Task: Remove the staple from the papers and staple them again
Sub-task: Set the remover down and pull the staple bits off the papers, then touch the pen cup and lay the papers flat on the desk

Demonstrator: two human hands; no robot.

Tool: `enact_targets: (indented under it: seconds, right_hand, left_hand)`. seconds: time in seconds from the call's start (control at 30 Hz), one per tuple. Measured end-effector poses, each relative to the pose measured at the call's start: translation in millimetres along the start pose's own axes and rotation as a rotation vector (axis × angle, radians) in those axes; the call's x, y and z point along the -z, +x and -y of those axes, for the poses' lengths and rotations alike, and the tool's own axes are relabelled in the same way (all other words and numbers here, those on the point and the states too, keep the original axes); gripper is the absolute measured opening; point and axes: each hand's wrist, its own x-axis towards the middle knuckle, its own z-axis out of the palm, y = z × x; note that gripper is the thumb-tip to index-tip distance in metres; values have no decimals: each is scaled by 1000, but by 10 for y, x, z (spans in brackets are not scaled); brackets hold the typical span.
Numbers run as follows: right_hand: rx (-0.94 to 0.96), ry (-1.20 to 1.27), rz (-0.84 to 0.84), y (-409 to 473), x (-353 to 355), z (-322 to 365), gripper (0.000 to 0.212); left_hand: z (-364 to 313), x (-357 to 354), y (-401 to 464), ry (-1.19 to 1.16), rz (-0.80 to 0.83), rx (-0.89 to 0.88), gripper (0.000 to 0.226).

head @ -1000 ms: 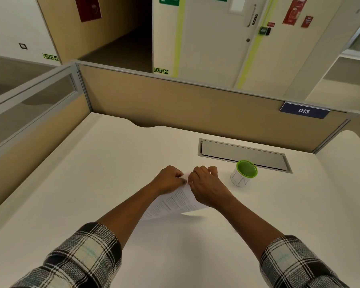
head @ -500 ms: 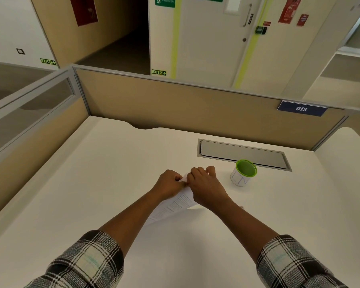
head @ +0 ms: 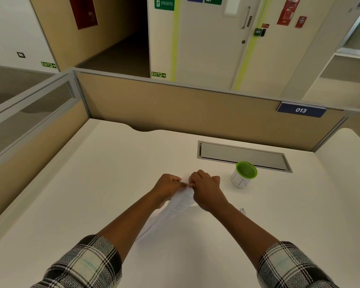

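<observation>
Papers (head: 181, 204) now droop steeper from both pinching hands, left (head: 168, 185) and right (head: 206, 187), green-rimmed cup (head: 243, 175) nearby

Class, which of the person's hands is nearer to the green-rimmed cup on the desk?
Right. The right hand grips the papers just beside the green-rimmed cup; the left hand holds them farther away, beyond the right.

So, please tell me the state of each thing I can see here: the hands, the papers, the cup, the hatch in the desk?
Left hand: fingers curled, pinching the papers' top corner.
Right hand: fingers curled, pinching the same corner.
Papers: held up at the corner, lower end trailing to the desk.
Staple: too small to tell.
Cup: upright, open.
Hatch: closed.
</observation>
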Motion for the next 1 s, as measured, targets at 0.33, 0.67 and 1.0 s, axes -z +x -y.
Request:
enact_targets:
  seconds: [0.33,0.67,1.0]
  right_hand:
    - [-221,421,21,7,-20,56,21]
    - [-333,583,-210,-28,73,-228,11]
    - [-560,701,-339,37,325,-782,13]
  left_hand:
    - [56,-42,26,1,-42,-33,29]
    - [55,119,89,-54,-1,-38,17]
    - [221,351,497,-158,-79,65,19]
